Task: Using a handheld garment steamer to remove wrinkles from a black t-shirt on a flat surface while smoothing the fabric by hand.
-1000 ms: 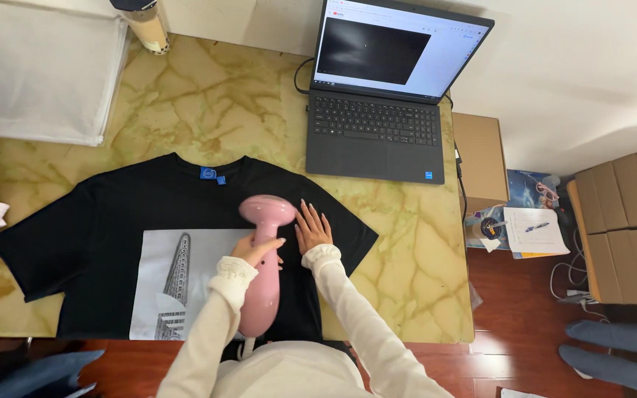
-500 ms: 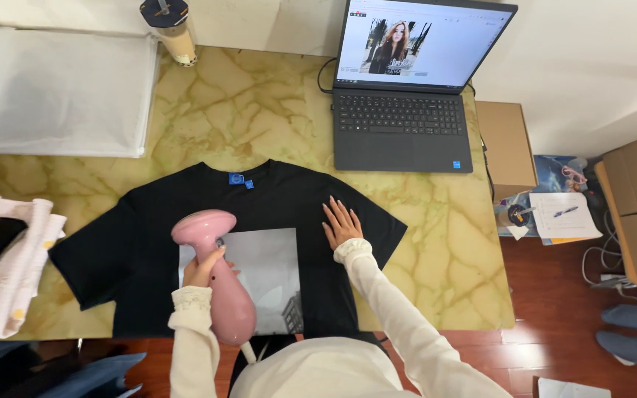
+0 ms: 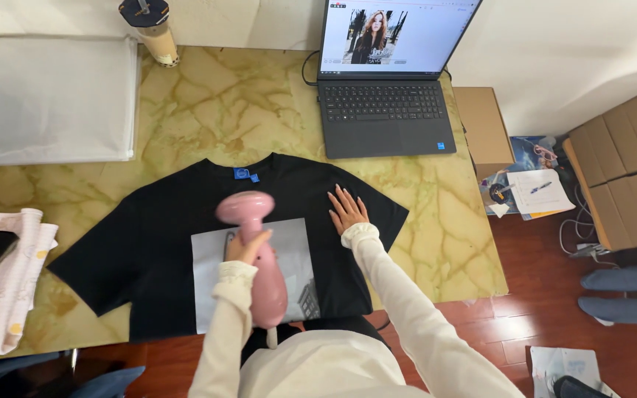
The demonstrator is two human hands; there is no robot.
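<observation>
Left hand (image 3: 247, 247) grips the steamer (image 3: 253, 254) over the shirt (image 3: 164, 221), right hand (image 3: 346, 210) flat, open beside it; steam could scald those near fingers.

Pink steamer (image 3: 253, 250) now further left over black T-shirt (image 3: 164, 243)
</observation>
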